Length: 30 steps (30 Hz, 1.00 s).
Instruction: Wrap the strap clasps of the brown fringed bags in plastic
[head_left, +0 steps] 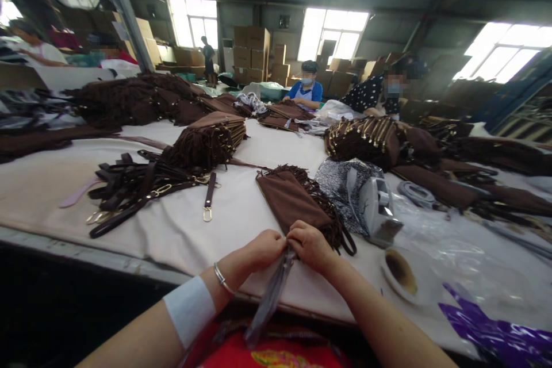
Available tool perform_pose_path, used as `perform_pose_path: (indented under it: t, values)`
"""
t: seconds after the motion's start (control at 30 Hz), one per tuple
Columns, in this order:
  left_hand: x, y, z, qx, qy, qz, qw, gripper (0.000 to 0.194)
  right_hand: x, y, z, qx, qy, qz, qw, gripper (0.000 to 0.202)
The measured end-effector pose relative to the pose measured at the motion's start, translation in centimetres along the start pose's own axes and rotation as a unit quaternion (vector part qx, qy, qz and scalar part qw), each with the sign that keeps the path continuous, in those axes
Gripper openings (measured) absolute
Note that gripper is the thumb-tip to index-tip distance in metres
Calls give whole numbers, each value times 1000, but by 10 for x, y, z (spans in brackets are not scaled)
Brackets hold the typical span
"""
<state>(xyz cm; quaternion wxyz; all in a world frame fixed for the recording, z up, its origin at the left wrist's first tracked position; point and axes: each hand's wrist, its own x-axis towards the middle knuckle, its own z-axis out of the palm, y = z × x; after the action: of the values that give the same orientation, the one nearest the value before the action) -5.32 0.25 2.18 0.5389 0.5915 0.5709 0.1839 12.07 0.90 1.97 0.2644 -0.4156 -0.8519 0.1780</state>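
Note:
Both hands meet at the near end of a brown fringed pouch (295,198), close to the table's front edge. My left hand (268,248) is closed, its fingertips pinching the top of a thin greyish plastic strip (273,293) that hangs down over the edge. Against it, my right hand (309,244) is closed too, pinching at the same spot by the pouch's near edge; the exact thing between its fingers is hidden. A dark wrist strap (348,240) loops out at the pouch's right. Left of the pouch lies a short brown strap with a gold clasp (209,196).
Dark straps (125,190) are heaped left, beside a stack of fringed pouches (209,141). To the right are a tape dispenser (379,210), a round dish (400,273), clear plastic and purple packaging (495,328). More brown pouches (375,138) and several people are farther back.

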Motion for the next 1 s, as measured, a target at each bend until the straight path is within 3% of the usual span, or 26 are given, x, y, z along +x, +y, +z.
perform_pose_path:
  t: [0.17, 0.33, 0.5, 0.6, 0.67, 0.8, 1.0]
  values:
    - [-4, 0, 3, 5, 36, 16, 999, 22, -1, -6, 2, -13, 15, -1, 1000, 17]
    - [-8, 1, -1, -7, 27, -6, 1000, 19, -26, -13, -17, -2, 102, 20, 995, 18]
    - [-8, 2, -4, -20, -18, -58, 998, 17, -67, 2, -86, -62, 247, 117, 960, 18]
    - [-8, 6, -3, -13, -23, -60, 998, 21, -89, 32, -135, -131, 348, 224, 901, 25]
    - [-7, 10, -3, 10, -17, -39, 999, 23, -101, 54, -161, -131, 382, 326, 855, 31]
    - [-5, 14, -3, 129, 22, 31, 991, 31, -111, 89, -186, -18, 354, 484, 800, 37]
    - [-1, 9, -2, 172, 30, 68, 982, 36, -92, 116, -175, 85, 303, 527, 789, 34]
